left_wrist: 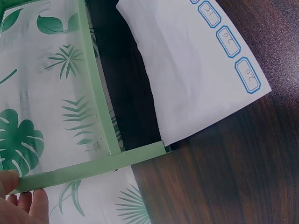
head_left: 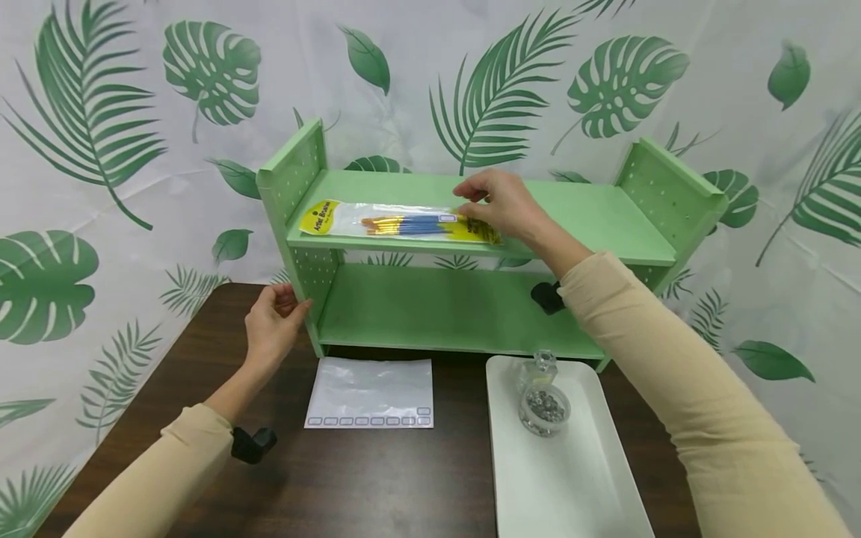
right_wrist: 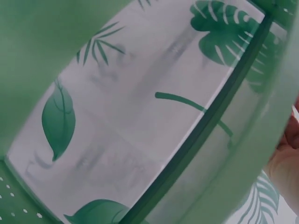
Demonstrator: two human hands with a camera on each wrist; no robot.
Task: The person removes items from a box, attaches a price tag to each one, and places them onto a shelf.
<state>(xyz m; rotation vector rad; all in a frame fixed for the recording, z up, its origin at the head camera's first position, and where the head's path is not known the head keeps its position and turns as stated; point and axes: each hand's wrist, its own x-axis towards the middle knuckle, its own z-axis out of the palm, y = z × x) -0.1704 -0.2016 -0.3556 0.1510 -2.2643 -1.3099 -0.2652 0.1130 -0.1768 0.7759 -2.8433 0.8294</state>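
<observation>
A clear packet of blue-handled paintbrushes [head_left: 403,226], with yellow ends, lies along the front of the green shelf unit's [head_left: 572,205] upper board. Above the packet's right part is my right hand [head_left: 504,205], its fingers loosely bent. A gap shows between the fingertips and the thumb, which is at or just over the packet. In the right wrist view, part of this hand [right_wrist: 287,156] appears at the right edge. My left hand [head_left: 272,325] grips the unit's left side panel [left_wrist: 88,167], thumb on one face and fingers [left_wrist: 38,205] on the other.
Before the unit, a white sheet with blue-outlined labels [head_left: 370,388] lies on the dark wooden table [head_left: 377,478]. To its right is a white tray [head_left: 558,493] with a round tub of small metallic pieces [head_left: 545,407] and a small glass bottle [head_left: 543,364]. A leaf-patterned cloth hangs behind.
</observation>
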